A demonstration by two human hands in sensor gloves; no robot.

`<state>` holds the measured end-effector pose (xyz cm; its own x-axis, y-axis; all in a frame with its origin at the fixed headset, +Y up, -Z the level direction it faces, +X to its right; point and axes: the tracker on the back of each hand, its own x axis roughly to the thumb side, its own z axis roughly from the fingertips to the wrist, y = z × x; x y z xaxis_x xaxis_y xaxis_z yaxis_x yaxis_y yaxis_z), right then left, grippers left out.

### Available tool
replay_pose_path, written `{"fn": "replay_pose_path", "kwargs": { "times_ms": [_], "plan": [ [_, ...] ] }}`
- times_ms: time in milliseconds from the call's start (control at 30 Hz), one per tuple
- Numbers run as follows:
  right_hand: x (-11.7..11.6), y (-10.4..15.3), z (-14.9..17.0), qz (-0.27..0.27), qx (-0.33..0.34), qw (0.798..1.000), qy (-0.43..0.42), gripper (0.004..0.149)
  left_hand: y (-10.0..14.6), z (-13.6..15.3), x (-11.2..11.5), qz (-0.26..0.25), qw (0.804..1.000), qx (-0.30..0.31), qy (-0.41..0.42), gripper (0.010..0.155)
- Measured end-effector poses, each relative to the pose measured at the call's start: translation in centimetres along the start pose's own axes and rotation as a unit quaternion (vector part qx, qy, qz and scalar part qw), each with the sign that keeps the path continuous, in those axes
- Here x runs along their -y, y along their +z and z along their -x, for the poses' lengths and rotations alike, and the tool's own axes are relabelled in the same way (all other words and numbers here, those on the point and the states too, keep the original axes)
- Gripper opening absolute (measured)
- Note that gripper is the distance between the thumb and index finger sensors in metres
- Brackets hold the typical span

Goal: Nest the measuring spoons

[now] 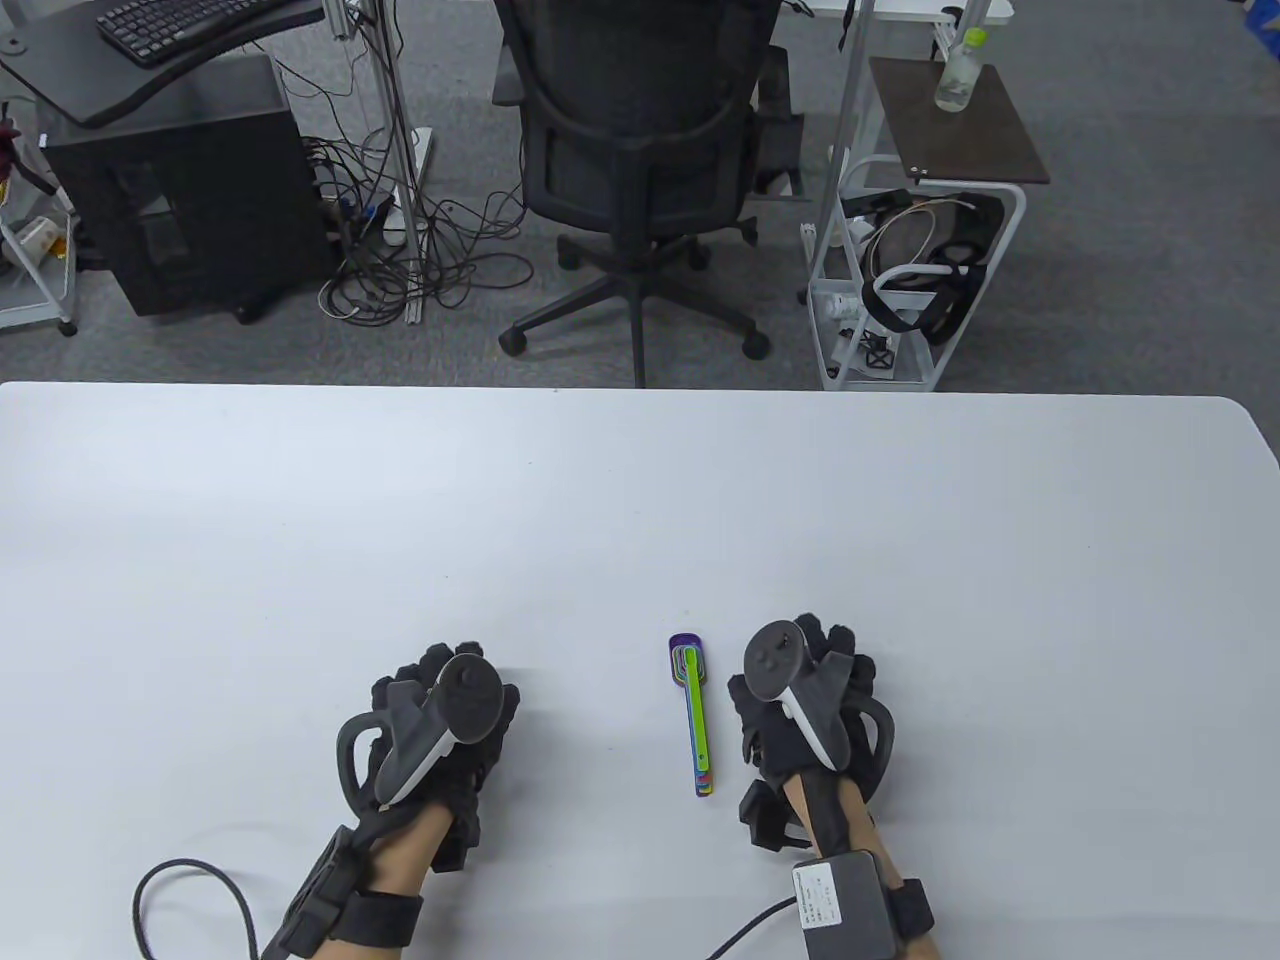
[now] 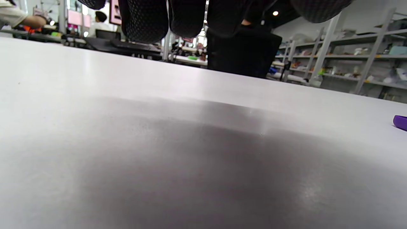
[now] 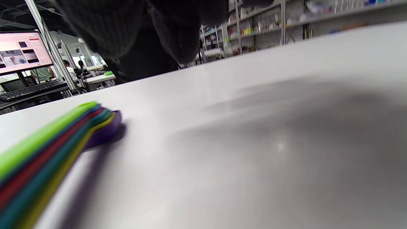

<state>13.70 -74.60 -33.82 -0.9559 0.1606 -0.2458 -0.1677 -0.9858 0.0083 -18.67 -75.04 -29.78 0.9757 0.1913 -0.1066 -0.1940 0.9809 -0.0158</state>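
spoon stack (image 3: pixel 47 149) blurred, cut off

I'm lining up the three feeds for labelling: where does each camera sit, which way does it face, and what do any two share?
Table view: high above, looking down at the white table; both gloved hands, left hand and right hand, flank the nested stack of coloured plastic measuring spoons.
Left wrist view: low, skimming the tabletop; fingertips on top.
Right wrist view: low; fingertips on top.
Shared: all three show the spoons' purple bowl.
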Motion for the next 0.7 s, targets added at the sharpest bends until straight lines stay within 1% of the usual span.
{"fn": "replay_pose_path", "kwargs": {
  "times_ms": [67, 100, 167, 233, 300, 367, 500, 567, 700],
  "plan": [
    [0.1, -0.4, 0.6, 0.011, 0.0, 1.0, 0.013, 0.066, 0.1, 0.0, 0.0, -0.007, 1.0, 0.009, -0.012, 0.082],
    [0.2, -0.6, 0.9, 0.008, -0.005, 1.0, 0.017, 0.068, 0.1, 0.1, 0.0, -0.008, 1.0, 0.014, -0.021, 0.084],
    [0.3, -0.8, 1.7, 0.005, -0.014, 1.0, 0.009, 0.072, 0.0, 0.1, 0.1, 0.001, 0.999, 0.027, -0.037, 0.089],
    [0.3, -1.0, 2.6, -0.016, -0.017, 1.0, 0.005, 0.076, -0.1, 0.2, 0.2, 0.014, 0.998, 0.034, -0.056, 0.091],
    [0.4, -1.1, 3.4, -0.026, -0.017, 1.0, 0.004, 0.079, -0.3, 0.2, 0.4, 0.028, 0.996, 0.043, -0.073, 0.09],
    [0.6, -1.2, 4.0, -0.022, -0.02, 1.0, 0.004, 0.081, -0.5, 0.2, 0.7, 0.059, 0.993, 0.04, -0.091, 0.09],
    [0.9, -1.2, 4.3, -0.044, -0.012, 0.998, 0.032, 0.082, -1.0, 0.2, 1.1, 0.079, 0.992, 0.043, -0.086, 0.089],
    [1.4, -0.9, 4.1, -0.036, -0.003, 0.999, 0.031, 0.082, -1.2, 0.2, 1.3, 0.091, 0.991, 0.044, -0.084, 0.089],
    [2.2, -0.4, 3.8, -0.022, 0.008, 1.0, 0.015, 0.082, -0.8, 0.3, 1.0, 0.088, 0.992, 0.05, -0.076, 0.089]
  ]
}}
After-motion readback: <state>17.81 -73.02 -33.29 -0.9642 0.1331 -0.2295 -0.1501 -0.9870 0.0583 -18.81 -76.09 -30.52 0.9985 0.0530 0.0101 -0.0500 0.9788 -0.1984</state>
